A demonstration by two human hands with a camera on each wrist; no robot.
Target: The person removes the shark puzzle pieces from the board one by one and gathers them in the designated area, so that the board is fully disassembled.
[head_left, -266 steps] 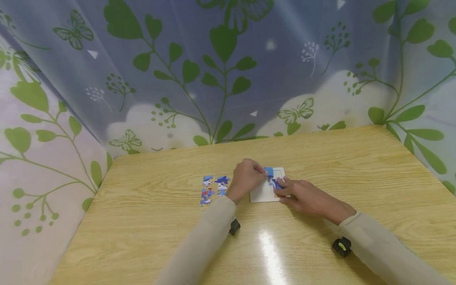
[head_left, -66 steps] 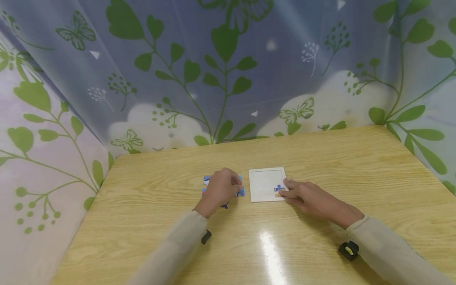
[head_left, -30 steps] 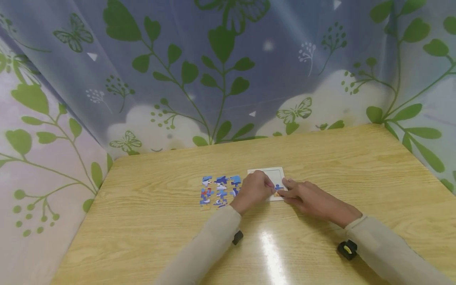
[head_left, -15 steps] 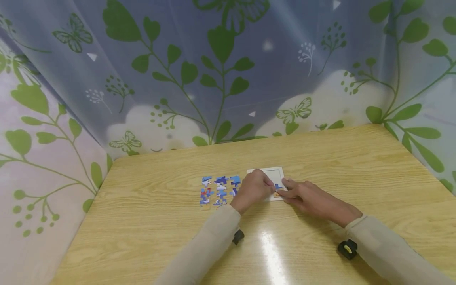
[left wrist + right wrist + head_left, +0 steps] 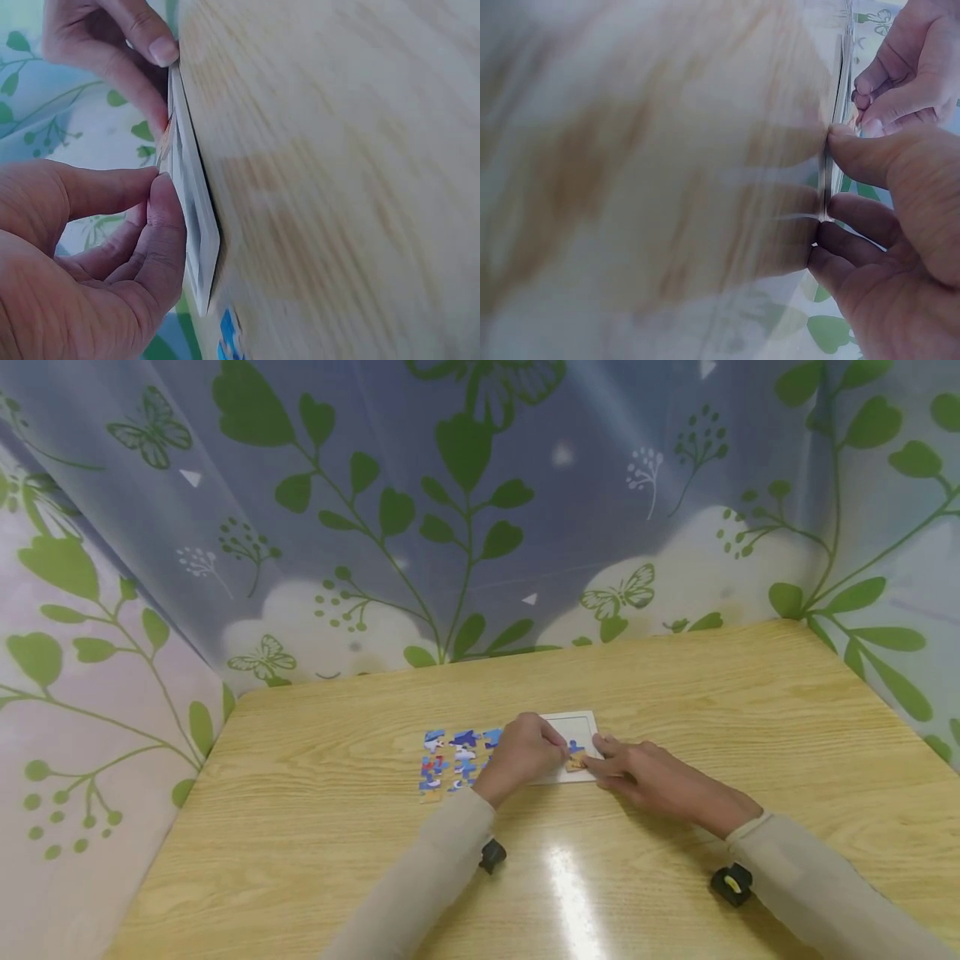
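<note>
In the head view a white puzzle tray (image 5: 553, 777) lies flat on the table, partly covered by both hands. My left hand (image 5: 521, 747) pinches the left side of a blue and tan jigsaw piece (image 5: 576, 762) at the tray's lower right. In the left wrist view that thumb and index finger meet at the piece's thin edge. My right hand (image 5: 648, 781) grips the tray's right side, its index fingertip touching the piece. Left of the tray, several loose jigsaw pieces (image 5: 466, 752) lie in columns; the left hand hides some.
All this stands on a wood-grain table (image 5: 337, 843). Behind it hangs a patterned curtain (image 5: 375, 568) reaching the table's back edge, with another leafy panel (image 5: 97, 693) at the left. Each wrist carries a small black camera (image 5: 730, 883).
Several pieces have left the tray since the oldest frame. The left hand moved from the loose pieces to the tray's piece, and just now shifted slightly left with it. The right hand stays put.
</note>
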